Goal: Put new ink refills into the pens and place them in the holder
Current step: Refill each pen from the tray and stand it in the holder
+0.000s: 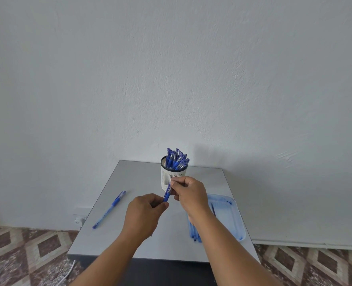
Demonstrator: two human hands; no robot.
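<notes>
Both hands hold one blue pen (167,195) above the surface (142,178), just before the holder (172,176). The left hand (145,213) grips its low end; the right hand (188,193) pinches its top.

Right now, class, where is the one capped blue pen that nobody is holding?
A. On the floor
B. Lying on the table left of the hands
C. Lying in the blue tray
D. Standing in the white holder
B: the loose pen lies flat on the grey table, out to the left of the left hand, apart from the holder and the tray.
</notes>
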